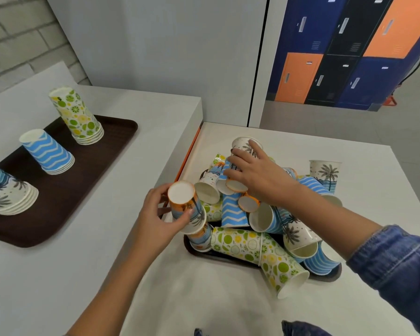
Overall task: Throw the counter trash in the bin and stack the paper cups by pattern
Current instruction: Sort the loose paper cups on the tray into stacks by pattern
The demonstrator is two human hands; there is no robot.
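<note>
Sorting stage, I log: left hand (155,223) grip closed round orange-based sunset-palm paper cup (181,194), base up to match inverted stacks (47,151) on brown plastic tray (95,170), white left surface (34,275). Right hand (257,175) draped over jumbled patterned-cup pile (252,246), white right surface (349,151); its grip I cannot tell. Likely seeking matching pattern.

Bare counter (150,154) btwn cup pile (252,248) & tray (83,185)

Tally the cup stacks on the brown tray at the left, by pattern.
Citrus stack: 1
Blue zigzag stack: 1
Palm tree stack: 1
Total: 3
</note>
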